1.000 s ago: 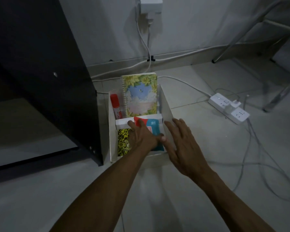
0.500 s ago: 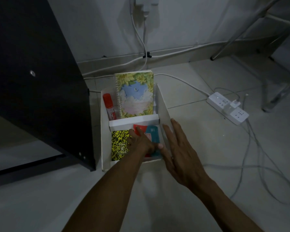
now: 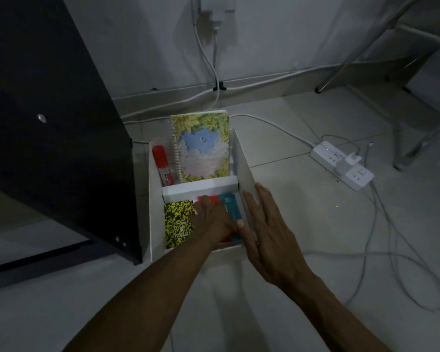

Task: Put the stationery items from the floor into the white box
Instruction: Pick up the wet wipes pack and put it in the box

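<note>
The white box [image 3: 243, 165] stands on the floor, split by a cross divider [image 3: 200, 188]. Its far part holds a flowery spiral notebook [image 3: 203, 148] standing upright and a red glue stick [image 3: 163, 163]. The near part holds a yellow-and-black notebook [image 3: 177, 222], a red pack [image 3: 208, 199] and a teal pack [image 3: 231, 209]. My left hand [image 3: 214, 221] reaches into the near part, fingers curled over the red pack. My right hand [image 3: 267, 227] lies along the box's right wall, fingers outside and thumb inside by the teal pack.
A black cabinet [image 3: 48, 123] stands close against the box's left side. A white power strip [image 3: 341, 163] with a plugged adapter lies to the right, and loose cables [image 3: 391, 252] trail over the tiles. Metal furniture legs [image 3: 341, 67] stand at the back right.
My left hand has lowered the red and teal packs from above the divider down into the near part of the box. My right hand has closed in on the right wall.
</note>
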